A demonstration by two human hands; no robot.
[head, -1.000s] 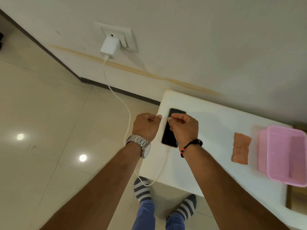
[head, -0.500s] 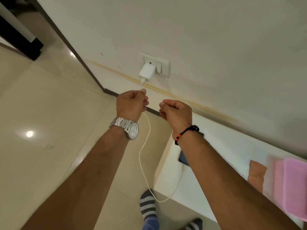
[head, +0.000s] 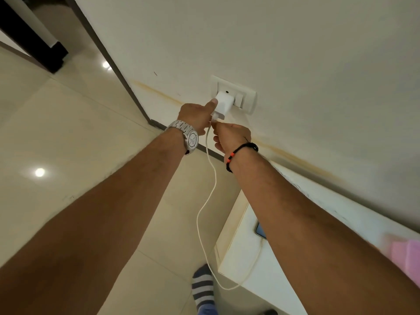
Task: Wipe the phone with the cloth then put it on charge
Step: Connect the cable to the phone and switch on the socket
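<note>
Now both hands work at the wall socket [head: 234,94], far from the phone. The left hand [head: 197,115] grips the white charger adapter [head: 223,104]: its thumb lies along the adapter's left face and its other fingers are hidden beneath, a hold that appears meant to steady the block in the socket. The right hand [head: 230,135] is curled just below the adapter, its fingertips pinching the charging cable [head: 210,176] at or near the plug end, apparently to seat the connector or check it; the contact itself is too small to resolve. To the right of the adapter the plate carries rocker switches, whose position cannot be told.

From the hands the cable hangs slack toward the floor [head: 68,137], loops near a striped sock [head: 203,284], then climbs over the near left edge of the white tabletop [head: 241,251]. There it runs toward the phone [head: 261,230], which lies flat on the tabletop with only one dark corner visible beside the right forearm; whether the cable is plugged into it is hidden. The slack suggests the phone was set down first so that both hands could serve the wall end.

A blurred pink object [head: 406,255] sits at the right edge. No cloth is visible.
</note>
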